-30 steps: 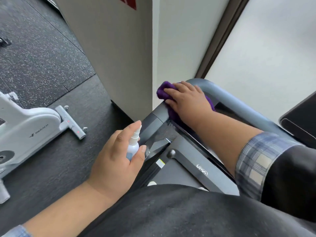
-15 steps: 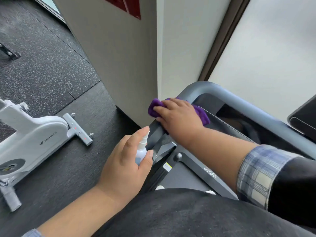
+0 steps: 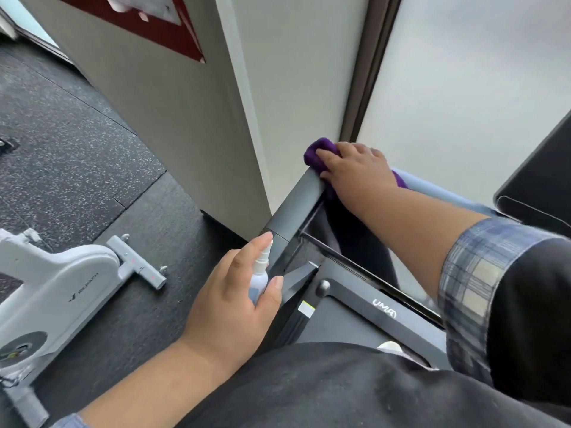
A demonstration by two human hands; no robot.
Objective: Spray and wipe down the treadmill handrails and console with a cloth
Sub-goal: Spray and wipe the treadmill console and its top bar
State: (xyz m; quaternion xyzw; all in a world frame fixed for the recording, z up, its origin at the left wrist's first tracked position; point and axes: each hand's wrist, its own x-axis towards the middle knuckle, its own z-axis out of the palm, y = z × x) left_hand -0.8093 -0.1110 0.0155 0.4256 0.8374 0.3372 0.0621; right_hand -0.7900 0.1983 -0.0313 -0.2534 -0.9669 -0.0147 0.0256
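My right hand point(image 3: 355, 168) presses a purple cloth point(image 3: 319, 151) onto the top corner of the treadmill's dark grey handrail point(image 3: 293, 205), where it bends. Most of the cloth is hidden under the palm; a bit shows past the wrist. My left hand point(image 3: 234, 301) grips a small white spray bottle point(image 3: 261, 273) beside the lower part of the same rail, with the index finger lying on its nozzle. The black console point(image 3: 537, 186) shows at the right edge.
A white pillar point(image 3: 191, 112) stands close against the rail's left side. A white exercise bike point(image 3: 55, 291) sits on the dark rubber floor at the left. The treadmill's black frame point(image 3: 364, 301) lies below my arms.
My right hand has slid the cloth up the handrail to its top corner. The left hand with the bottle has kept its place by the rail. The view has tilted up.
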